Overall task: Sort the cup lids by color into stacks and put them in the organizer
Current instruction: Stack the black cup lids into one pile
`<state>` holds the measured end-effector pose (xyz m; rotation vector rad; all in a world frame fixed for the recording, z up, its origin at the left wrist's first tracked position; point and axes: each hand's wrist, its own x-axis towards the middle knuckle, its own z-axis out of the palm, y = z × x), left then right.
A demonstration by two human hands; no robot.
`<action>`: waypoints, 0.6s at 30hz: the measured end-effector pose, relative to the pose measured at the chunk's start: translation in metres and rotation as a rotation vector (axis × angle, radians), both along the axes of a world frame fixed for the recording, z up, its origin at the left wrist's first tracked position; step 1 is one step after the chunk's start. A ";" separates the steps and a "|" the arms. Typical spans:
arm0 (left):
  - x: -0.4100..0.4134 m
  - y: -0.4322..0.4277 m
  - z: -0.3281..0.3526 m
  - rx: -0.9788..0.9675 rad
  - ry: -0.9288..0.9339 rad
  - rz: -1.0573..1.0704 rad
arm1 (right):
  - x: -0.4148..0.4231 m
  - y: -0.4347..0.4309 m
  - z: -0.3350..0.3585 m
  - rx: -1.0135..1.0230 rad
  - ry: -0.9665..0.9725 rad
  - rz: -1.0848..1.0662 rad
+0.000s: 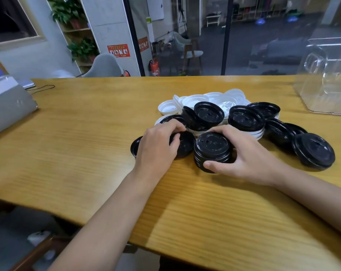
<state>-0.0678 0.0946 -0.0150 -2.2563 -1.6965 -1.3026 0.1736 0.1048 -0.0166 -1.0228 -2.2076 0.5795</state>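
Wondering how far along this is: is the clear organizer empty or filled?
Empty, as far as shows: no lids appear inside the clear organizer; its right edge is out of frame.

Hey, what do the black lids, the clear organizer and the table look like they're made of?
The black lids: thin molded plastic, glossy, judging by the sharp highlights and pressed-in rims. The organizer: clear hard plastic, likely acrylic; the room shows through it. The table: wood or wood-look laminate, satin finish, with visible grain lines; which one can't be told.
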 end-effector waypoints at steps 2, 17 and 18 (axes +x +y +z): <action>0.000 0.000 0.000 0.003 -0.022 -0.012 | -0.002 0.001 0.000 0.013 -0.001 -0.002; 0.003 -0.008 0.018 0.150 -0.254 0.014 | -0.009 0.007 -0.002 -0.033 0.066 0.005; 0.004 -0.007 0.018 0.144 -0.298 -0.017 | -0.008 0.007 -0.002 -0.040 0.078 -0.003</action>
